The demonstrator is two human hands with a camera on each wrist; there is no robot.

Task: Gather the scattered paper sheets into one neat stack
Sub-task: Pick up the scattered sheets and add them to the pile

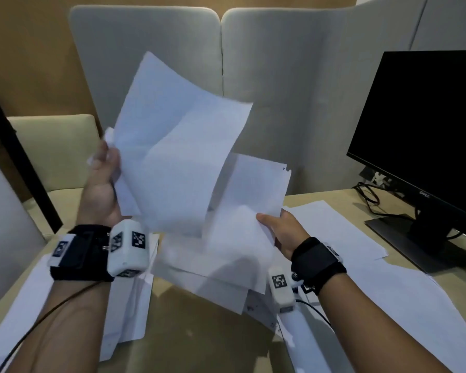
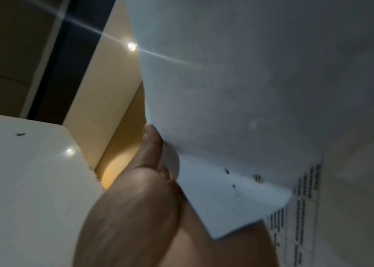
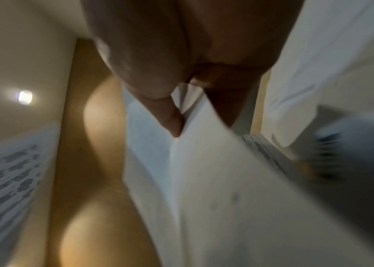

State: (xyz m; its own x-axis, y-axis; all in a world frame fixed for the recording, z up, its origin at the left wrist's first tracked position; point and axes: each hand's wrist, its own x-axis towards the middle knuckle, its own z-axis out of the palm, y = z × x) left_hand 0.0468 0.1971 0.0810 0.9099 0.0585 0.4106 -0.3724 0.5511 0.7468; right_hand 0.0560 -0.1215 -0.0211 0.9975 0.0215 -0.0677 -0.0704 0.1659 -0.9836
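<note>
Both hands hold loose white paper sheets [image 1: 183, 157] up above the table, fanned and curled. My left hand [image 1: 105, 179] grips the sheets' left edge, thumb in front; the left wrist view shows that thumb [image 2: 151, 144] pressed on the paper sheets [image 2: 250, 90], some with print. My right hand [image 1: 280, 230] pinches the lower right sheets [image 1: 253, 189] between thumb and fingers. In the blurred right wrist view a finger [image 3: 170, 117] lies on the sheets [image 3: 215, 189]. More sheets lie flat on the table at the left [image 1: 129, 313] and at the right [image 1: 342, 232].
A black monitor [image 1: 428, 125] on its stand [image 1: 420, 243] sits at the right with cables behind it. Grey divider panels [image 1: 293, 76] stand behind the table [image 1: 189, 332]. A cream chair [image 1: 54, 152] is at the left.
</note>
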